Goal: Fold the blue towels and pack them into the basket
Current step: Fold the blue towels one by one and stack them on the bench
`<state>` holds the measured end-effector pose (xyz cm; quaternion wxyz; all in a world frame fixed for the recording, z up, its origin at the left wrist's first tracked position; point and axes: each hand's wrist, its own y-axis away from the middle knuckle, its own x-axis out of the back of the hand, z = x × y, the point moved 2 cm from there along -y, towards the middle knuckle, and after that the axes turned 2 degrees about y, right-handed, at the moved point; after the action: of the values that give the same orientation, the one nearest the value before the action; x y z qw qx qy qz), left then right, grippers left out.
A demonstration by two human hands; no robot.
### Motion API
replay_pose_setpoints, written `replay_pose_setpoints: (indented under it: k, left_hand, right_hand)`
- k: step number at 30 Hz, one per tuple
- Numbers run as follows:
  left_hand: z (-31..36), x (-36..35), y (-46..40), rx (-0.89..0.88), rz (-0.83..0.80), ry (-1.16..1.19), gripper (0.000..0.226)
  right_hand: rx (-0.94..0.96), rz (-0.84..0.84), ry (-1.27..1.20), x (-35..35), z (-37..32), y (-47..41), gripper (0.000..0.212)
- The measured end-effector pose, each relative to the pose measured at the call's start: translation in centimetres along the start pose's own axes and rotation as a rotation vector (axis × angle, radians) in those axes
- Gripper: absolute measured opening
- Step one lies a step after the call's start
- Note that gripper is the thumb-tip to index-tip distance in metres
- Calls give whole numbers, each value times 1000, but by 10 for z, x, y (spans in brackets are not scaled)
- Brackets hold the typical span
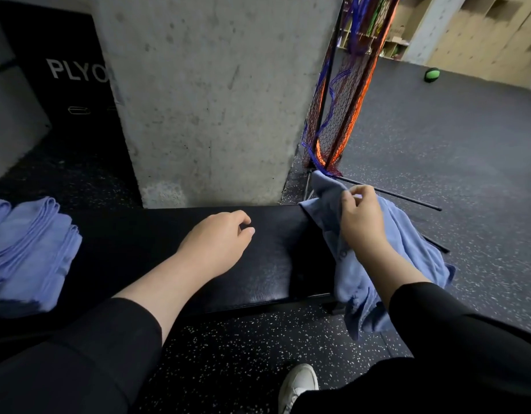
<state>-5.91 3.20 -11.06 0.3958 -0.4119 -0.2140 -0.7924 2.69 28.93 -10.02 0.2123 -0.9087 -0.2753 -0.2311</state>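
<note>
A stack [28, 249] of folded blue towels lies at the left end of the black bench [174, 255], well to the left of both hands, so part of the folding looks done. How many towels it holds is hard to count; several folded edges show. No basket is visible in this view, so the packing step appears not yet begun, or at least nothing here shows it.

One towel [375, 264] is in hand and unfolded. It is bunched and rumpled, draped over the right end of the bench, with much of it hanging down below and to the right of the right hand [361, 219]. That hand's fingers [358, 194] are curled and pinch a gathered part of the cloth near its upper edge; the cloth runs up past the fingertips and down under the wrist and forearm. No clean corner or hem is plainly in the grip, so my guess is that the towel has to be spread out on the bench before any fold can start.

The left hand [221, 237] hovers over the bare bench top, fingers loosely curled and holding nothing. The towel lies just to the right of its fingertips, apart from them, with a strip of bench between.

Left to do, as I judge it: flatten and fold this towel, add it to the stack, then pack everything into the basket.
</note>
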Motion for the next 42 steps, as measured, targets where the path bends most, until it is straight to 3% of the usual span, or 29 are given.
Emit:
replay_pose_setpoints:
  k: [6,11,17,19,21,24,28,30,32,35,42]
  left_hand:
    - [-9,17,10,2,17,101,36]
    - [-19,28,11,56,16,305,50]
    - [-36,33,13,146,-75,384,70]
    - [-50,35,16,170,-82,371,60]
    - [-59,38,19,172,-61,386,32]
    - [-64,49,21,174,16,466,25]
    - [-69,68,26,216,82,631,27]
    - [-72,74,26,304,185,825,27]
    - [-78,76,24,324,276,848,21]
    - [-80,71,23,289,212,796,14]
    - [-65,69,12,295,252,1026,26]
  right_hand:
    - [121,132,-111,-9,-56,14,8]
    - [151,-71,-182,-47,-91,44,9]
    - [-162,-273,-461,-101,-117,80,12]
    - [-208,-308,-518,-113,-128,86,15]
    - [-248,-345,-614,-121,-138,88,15]
    - [-275,-429,-696,-126,-150,88,16]
    - [-176,-472,-622,-130,-152,80,15]
    - [-126,-488,-559,-132,-148,75,18]
    - [-96,-541,-505,-132,-144,75,19]
    - [-69,-645,-471,-128,-141,79,16]
    - [-5,-739,-421,-115,-138,82,15]
